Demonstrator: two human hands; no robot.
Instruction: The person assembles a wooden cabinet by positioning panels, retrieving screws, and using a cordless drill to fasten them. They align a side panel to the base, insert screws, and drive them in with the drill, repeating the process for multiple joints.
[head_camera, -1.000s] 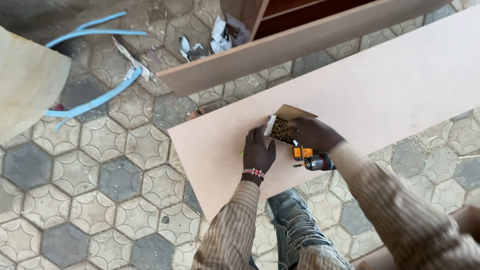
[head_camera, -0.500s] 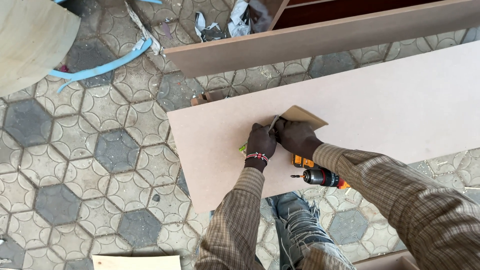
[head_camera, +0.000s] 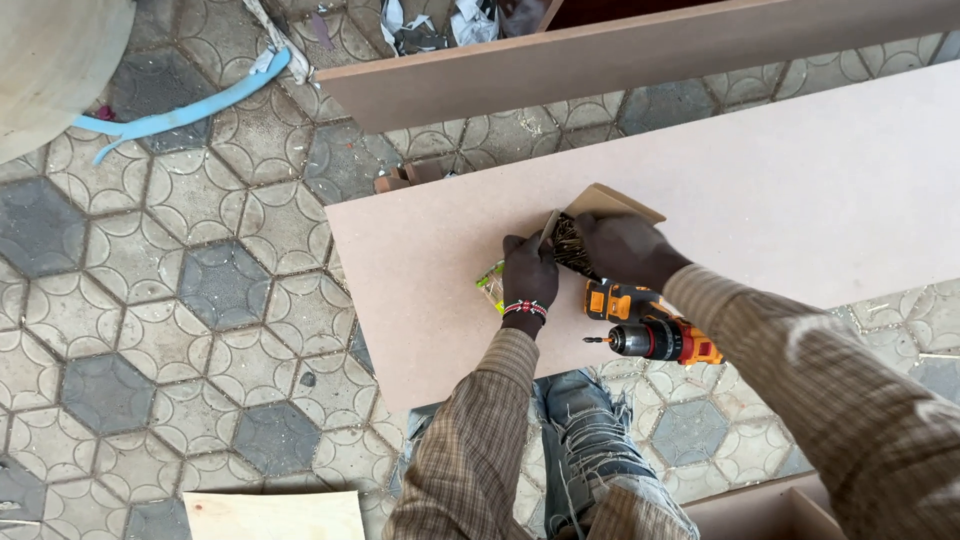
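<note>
Left hand (head_camera: 528, 275): I see fingers clamped on the screw box (head_camera: 585, 235).
Right hand (head_camera: 625, 248): fingers inside box, grip unclear.
Drill (head_camera: 650, 325): lying on board (head_camera: 800, 190).

Open cardboard box of screws (head_camera: 580, 235) lies on the board (head_camera: 800, 190).

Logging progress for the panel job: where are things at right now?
Done: a large board is laid out flat, and an orange drill with a bit fitted lies on it. In hand: the left hand steadies an open cardboard box of screws while the right hand reaches into it. Left: no screw shows in the board; the drill is untouched.
</note>
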